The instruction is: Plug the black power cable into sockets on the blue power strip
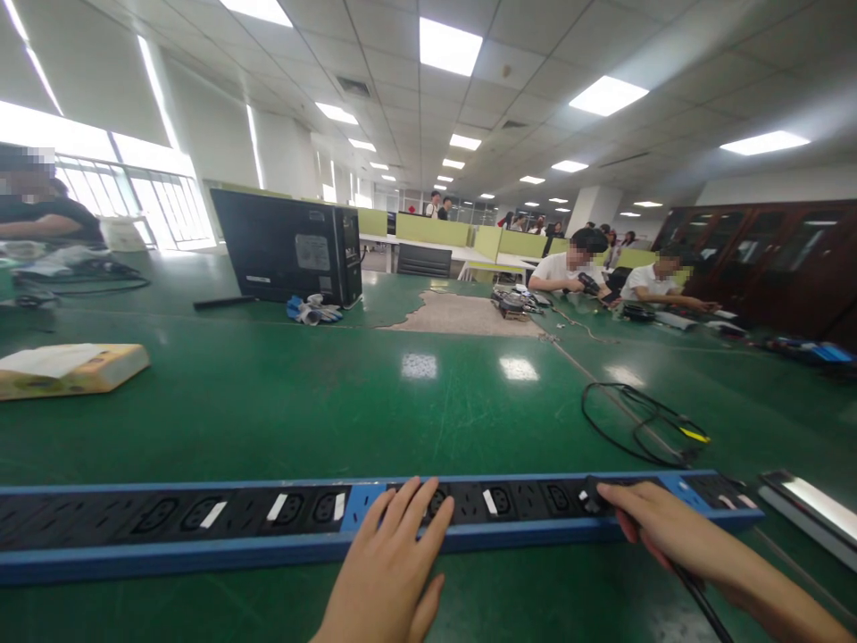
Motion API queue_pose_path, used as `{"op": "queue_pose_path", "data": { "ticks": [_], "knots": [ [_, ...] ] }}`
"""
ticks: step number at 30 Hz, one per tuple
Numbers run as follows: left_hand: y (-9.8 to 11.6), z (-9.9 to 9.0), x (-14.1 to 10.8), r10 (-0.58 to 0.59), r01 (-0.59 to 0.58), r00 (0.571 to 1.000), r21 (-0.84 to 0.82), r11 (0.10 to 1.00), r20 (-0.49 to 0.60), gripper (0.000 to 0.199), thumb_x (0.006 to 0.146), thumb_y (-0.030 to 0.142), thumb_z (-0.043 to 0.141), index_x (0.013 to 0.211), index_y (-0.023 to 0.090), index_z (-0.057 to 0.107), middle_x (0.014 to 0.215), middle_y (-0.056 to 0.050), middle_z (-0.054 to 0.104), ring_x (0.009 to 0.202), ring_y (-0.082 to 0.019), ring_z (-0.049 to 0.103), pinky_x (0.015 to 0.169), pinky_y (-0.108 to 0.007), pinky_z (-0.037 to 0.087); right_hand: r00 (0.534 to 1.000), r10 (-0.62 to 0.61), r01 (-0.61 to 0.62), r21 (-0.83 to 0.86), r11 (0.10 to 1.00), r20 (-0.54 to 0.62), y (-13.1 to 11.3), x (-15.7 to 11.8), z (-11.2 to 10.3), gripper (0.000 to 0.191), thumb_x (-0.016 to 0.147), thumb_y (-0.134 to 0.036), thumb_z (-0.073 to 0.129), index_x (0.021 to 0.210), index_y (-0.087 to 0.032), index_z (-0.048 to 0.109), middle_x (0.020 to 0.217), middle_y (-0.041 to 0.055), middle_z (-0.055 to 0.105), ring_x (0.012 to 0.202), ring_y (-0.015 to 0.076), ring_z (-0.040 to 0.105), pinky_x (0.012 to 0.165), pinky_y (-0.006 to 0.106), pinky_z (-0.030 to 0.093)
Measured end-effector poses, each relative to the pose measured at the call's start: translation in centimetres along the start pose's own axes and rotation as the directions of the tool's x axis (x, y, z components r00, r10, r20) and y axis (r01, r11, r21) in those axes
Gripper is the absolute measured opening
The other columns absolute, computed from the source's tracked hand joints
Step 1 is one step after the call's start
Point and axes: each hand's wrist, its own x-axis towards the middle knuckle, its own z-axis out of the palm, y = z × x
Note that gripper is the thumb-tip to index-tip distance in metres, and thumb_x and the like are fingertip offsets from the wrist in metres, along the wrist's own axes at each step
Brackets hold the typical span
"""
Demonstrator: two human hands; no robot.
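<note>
A long blue power strip [268, 549] with black sockets runs across the green table in front of me. My left hand [392, 554] lies over its middle, fingers stretched out and resting on the sockets beside a blue section. Toward the strip's right end, my right hand [660, 522] is closed on a black plug [593, 496] at one of the sockets. How deep the plug sits I cannot tell. From under the right hand a black cable [700, 603] runs down to the lower edge of the view. Several white stickers mark the sockets.
Beyond the strip lies a coiled black cable [643, 411] with a yellow tag. A tissue pack [73, 368] is at left, a black computer case [287, 250] and gloves [313, 309] farther back. A metal bar [813, 518] lies right. Other people sit around the table.
</note>
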Motion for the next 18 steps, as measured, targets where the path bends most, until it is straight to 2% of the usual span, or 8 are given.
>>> {"op": "queue_pose_path", "data": {
  "ticks": [4,6,9,11,14,18],
  "knots": [
    [0.0,0.0,0.0,-0.006,0.006,1.0,-0.013,1.0,0.006,0.066,0.076,0.024,0.056,0.14,0.027,0.042,0.145,-0.008,0.047,0.131,-0.029,0.044,0.105,-0.047,0.036,1.0,-0.014,0.015,-0.053,0.998,0.018,0.3,0.5,-0.3,0.058,0.085,-0.067,0.032,0.05,-0.023,0.045,0.035,-0.0051,0.036,0.035,0.0118,0.041,0.043,0.024,0.029],
    [0.1,0.0,0.1,-0.007,0.007,1.0,-0.023,1.0,0.012,0.066,0.076,0.023,0.055,0.14,0.028,0.042,0.145,-0.008,0.047,0.131,-0.029,0.044,0.104,-0.048,0.036,0.999,-0.029,0.031,-0.123,0.992,0.019,0.4,0.8,-0.5,0.058,0.086,-0.066,0.029,0.052,-0.022,0.047,0.038,-0.0031,0.042,0.039,0.0138,0.047,0.047,0.025,0.032],
    [0.1,0.0,0.2,-0.013,0.014,0.999,-0.037,0.999,0.029,0.065,0.076,0.022,0.055,0.14,0.028,0.042,0.147,-0.008,0.046,0.131,-0.03,0.044,0.105,-0.049,0.036,0.993,-0.117,0.1,-0.345,0.933,-0.031,-0.1,1.1,-1.0,0.052,0.088,-0.06,0.032,0.061,-0.022,0.054,0.059,0.0037,0.062,0.061,0.0202,0.06,0.058,0.029,0.037],
    [0.1,-0.1,0.2,-0.017,0.019,0.999,-0.044,0.999,0.041,0.065,0.076,0.022,0.055,0.14,0.028,0.042,0.147,-0.008,0.045,0.132,-0.03,0.043,0.105,-0.049,0.036,0.985,-0.168,0.128,-0.467,0.875,-0.045,-0.7,1.1,-1.1,0.046,0.088,-0.056,0.034,0.067,-0.022,0.057,0.074,0.0065,0.068,0.074,0.0242,0.064,0.065,0.032,0.038],
    [0.1,-0.1,0.1,-0.019,0.022,0.998,-0.051,0.998,0.057,0.065,0.077,0.023,0.055,0.14,0.027,0.042,0.147,-0.008,0.045,0.133,-0.03,0.042,0.106,-0.049,0.036,0.987,-0.157,0.116,-0.546,0.83,-0.03,-1.5,0.8,-1.0,0.043,0.09,-0.051,0.032,0.073,-0.023,0.059,0.084,0.0089,0.071,0.084,0.0283,0.065,0.071,0.036,0.039],
    [0.2,0.0,0.0,-0.028,0.032,0.997,-0.055,0.998,0.069,0.067,0.077,0.022,0.055,0.142,0.028,0.04,0.148,-0.008,0.043,0.134,-0.03,0.04,0.107,-0.049,0.034,0.991,-0.128,0.09,-0.576,0.813,-0.026,-1.9,0.5,-0.2,0.045,0.091,-0.051,0.029,0.079,-0.023,0.063,0.092,0.0105,0.071,0.093,0.0312,0.065,0.074,0.038,0.039]
  ]
}}
